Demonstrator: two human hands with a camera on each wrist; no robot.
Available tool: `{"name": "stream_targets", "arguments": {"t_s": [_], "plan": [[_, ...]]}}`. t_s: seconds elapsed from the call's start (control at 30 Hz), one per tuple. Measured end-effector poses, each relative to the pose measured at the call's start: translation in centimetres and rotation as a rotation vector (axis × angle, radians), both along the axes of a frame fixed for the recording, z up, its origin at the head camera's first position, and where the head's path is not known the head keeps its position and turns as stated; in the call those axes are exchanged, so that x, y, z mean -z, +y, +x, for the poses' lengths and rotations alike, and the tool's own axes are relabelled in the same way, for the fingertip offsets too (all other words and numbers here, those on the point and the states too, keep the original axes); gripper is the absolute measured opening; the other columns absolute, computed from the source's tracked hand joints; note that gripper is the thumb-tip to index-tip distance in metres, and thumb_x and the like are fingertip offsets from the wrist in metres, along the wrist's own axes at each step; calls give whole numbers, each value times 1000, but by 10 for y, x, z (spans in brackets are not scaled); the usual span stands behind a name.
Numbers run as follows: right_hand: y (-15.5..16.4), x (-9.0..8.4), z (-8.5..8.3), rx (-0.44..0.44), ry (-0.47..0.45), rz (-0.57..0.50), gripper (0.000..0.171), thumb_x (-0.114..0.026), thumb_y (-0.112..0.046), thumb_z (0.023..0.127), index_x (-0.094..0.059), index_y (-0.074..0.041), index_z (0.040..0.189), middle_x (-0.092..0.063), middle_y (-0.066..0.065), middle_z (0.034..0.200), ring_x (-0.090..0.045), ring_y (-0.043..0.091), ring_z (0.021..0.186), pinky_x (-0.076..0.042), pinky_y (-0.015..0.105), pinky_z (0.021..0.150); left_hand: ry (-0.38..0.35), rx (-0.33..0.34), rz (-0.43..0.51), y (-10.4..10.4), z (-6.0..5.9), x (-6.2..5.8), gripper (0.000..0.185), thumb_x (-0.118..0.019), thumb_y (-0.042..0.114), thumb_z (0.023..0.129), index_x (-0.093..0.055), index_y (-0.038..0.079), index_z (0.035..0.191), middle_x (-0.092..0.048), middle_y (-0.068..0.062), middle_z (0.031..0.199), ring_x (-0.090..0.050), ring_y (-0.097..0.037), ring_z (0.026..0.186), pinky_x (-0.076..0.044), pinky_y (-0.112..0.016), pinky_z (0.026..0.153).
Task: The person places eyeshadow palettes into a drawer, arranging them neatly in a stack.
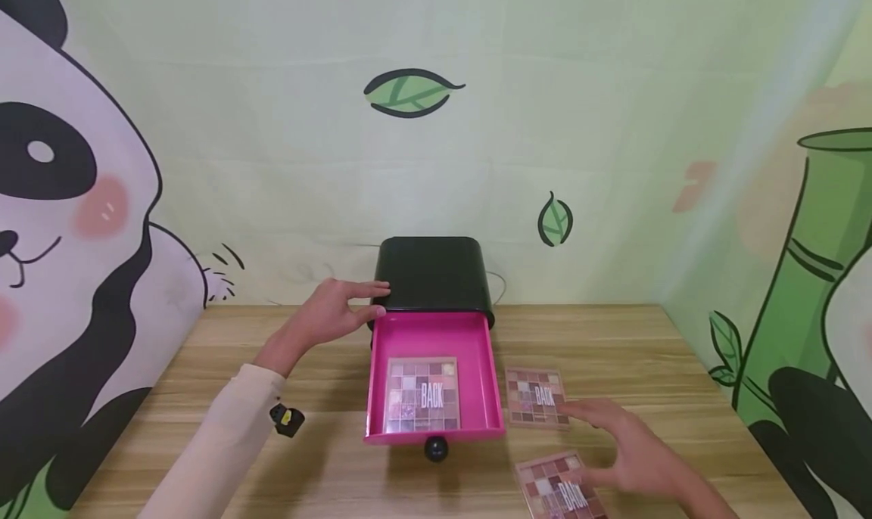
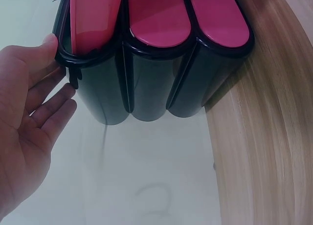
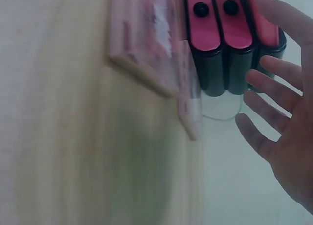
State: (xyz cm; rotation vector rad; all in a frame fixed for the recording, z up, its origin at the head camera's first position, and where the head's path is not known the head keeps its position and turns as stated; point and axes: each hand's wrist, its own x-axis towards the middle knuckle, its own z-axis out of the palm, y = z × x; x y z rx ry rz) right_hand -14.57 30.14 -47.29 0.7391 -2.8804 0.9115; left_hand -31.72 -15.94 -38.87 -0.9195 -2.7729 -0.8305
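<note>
Hovering at the head frame's lower right with the right hand's [image 1: 639,449] spread, empty fingers [image 1: 593,409], nearer than the left hand [image 1: 332,313] to the squarish, slanted palette [image 1: 550,492] just left and below; touching the black cabinet [image 1: 432,273], centre, with outstretched left fingers [image 1: 368,289].

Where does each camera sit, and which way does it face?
Head: worn there, facing forward and down at the drawer unit and palettes; left hand, left sleeve and right hand show.
Left wrist: worn there, facing the unit's side and drawer fronts; left hand shows.
Right wrist: worn there, facing past two palettes toward the unit; right hand shows.
Head and right wrist share the unit and two palettes.
</note>
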Motion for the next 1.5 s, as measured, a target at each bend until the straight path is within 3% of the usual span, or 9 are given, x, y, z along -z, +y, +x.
{"name": "stream_targets", "arguments": {"t_s": [0.07,0.17,0.27,0.37,0.47,0.63,0.9,1.2,1.5], "plan": [[2,3,4,-6,-76,-4,80,-87,-48,77,-55,-32,147,-58,10,144,-51,46,131,-42,73,96,-2,2,-1,0,0,0,43,-74,31,95,-70,13,134,-65,-7,139,-55,-10,60,-50,-32,66],[2,4,11,18,-276,-36,84,-87,-48,77,-50,-32,151,-50,12,151,-46,44,135,-39,73,100,-2,-2,-2,0,1,-1,42,-74,31,95,-70,13,134,-65,-7,139,-58,-11,64,-51,-32,67],[1,4,18,115,-528,-59,84,-84,-54,79,-45,-43,152,-38,7,157,-40,39,138,-39,69,104,2,-8,0,0,2,-2,42,-74,31,95,-70,13,133,-66,-7,139,-67,-15,80,-52,-31,69],[1,6,20,179,-663,-56,80,-81,-58,81,-43,-47,151,-34,3,159,-38,37,137,-41,63,106,4,-7,0,-1,3,-2,43,-74,31,95,-70,13,133,-66,-7,138,-70,-18,92,-52,-31,71],[2,10,21,174,-672,-20,82,-78,-60,83,-43,-40,153,-37,3,157,-40,35,136,-43,60,106,4,-2,-1,-1,3,-2,43,-74,30,95,-70,12,134,-65,-8,138,-67,-15,77,-51,-30,68],[5,15,19,138,-666,3,86,-78,-60,83,-42,-31,156,-39,5,155,-43,32,132,-42,60,106,1,4,1,-2,1,-1,43,-75,30,95,-70,12,134,-66,-9,138,-45,-12,49,-48,-30,63],[5,19,19,136,-637,59,95,-81,-62,79,-40,-27,157,-41,7,155,-44,33,134,-42,63,104,8,10,1,-1,0,-2,42,-75,30,95,-70,13,133,-65,-9,138,-49,-11,54,-48,-30,65],[7,25,20,44,-523,122,97,-79,-64,79,-42,-21,157,-42,2,157,-45,30,136,-44,60,105,13,14,8,-1,-2,1,42,-75,29,94,-70,13,133,-66,-8,138,-46,-12,53,-47,-29,62],[7,25,20,36,-557,140,96,-79,-66,78,-41,-25,157,-41,-3,155,-44,28,135,-47,52,104,-1,8,15,-1,0,0,42,-75,29,95,-70,13,133,-66,-7,138,-52,-13,59,-49,-31,65]]}}
